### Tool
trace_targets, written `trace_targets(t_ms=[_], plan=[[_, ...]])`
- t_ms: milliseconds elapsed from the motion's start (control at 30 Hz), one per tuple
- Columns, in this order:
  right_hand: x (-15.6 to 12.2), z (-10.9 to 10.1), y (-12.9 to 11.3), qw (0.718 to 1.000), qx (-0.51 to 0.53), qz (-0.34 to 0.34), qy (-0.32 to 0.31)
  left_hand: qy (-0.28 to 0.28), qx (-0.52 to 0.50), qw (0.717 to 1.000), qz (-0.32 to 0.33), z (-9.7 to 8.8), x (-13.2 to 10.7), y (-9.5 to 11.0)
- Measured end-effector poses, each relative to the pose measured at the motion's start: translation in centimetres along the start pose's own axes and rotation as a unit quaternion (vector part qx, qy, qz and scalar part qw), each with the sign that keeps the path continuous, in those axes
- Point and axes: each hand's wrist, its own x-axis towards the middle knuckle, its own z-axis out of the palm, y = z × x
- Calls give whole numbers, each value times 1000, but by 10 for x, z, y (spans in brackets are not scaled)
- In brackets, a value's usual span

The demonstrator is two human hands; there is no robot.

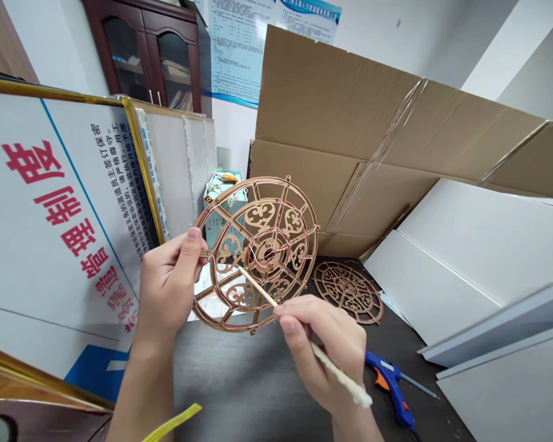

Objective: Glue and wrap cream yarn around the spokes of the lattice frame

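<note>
Tabletop: two fretwork discs, one stick.

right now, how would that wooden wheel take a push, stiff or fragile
Probably light: the left hand holds the wheel up by its rim alone. Seemingly stiff: it shows no sag. Likely fragile: its cut-out spokes look thin.

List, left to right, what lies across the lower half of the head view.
Red-lettered sign board → left hand → fretwork wooden wheel it holds → right hand gripping a thin stick → blue glue gun → white panels.
</note>
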Motion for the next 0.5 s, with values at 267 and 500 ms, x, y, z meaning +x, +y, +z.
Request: trace_targets(t_ms=[267, 500], plan=[[0, -3, -1, 997, 43, -29, -49, -2, -7, 1000, 4, 1, 0, 0], [-1, -13, 8, 995, 93, -31, -27, -12, -25, 1000, -13, 2, -3, 2]])
